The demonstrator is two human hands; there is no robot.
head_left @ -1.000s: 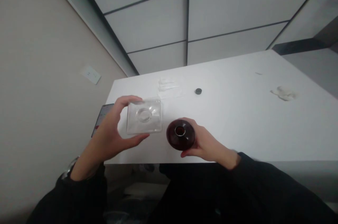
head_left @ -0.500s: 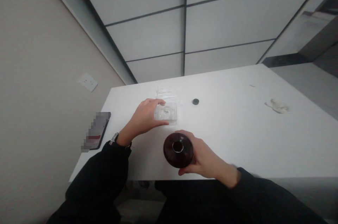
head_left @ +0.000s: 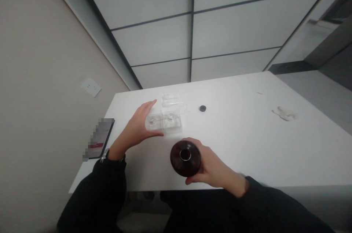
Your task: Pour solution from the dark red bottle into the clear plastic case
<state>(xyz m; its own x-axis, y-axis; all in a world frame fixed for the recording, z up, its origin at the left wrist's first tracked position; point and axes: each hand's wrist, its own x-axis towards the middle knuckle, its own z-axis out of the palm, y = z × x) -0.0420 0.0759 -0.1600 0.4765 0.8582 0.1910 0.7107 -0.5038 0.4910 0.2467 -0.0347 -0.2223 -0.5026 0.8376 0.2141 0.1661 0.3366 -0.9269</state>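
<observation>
My right hand (head_left: 210, 165) is wrapped around a dark reddish-brown bottle (head_left: 176, 163) near the table's front edge. The bottle is uncapped and its round mouth faces up toward me. My left hand (head_left: 137, 125) is open, thumb and fingers spread around the left part of a clear plastic container (head_left: 174, 126). Two clear sections lie side by side there, each with a small round feature; whether they are joined is hard to tell. A small black cap (head_left: 202, 108) rests on the table beyond the bottle.
Behind the container lies clear plastic packaging (head_left: 173, 103) on the white table (head_left: 233, 134). A phone (head_left: 100, 141) is at the left edge. A crumpled whitish piece (head_left: 285, 113) lies at the right. A wall with a socket (head_left: 91, 87) borders the left side.
My left hand has moved left and its fingers have spread wider. A second clear section now shows left of the first. My right hand still holds the bottle in nearly the same place.
</observation>
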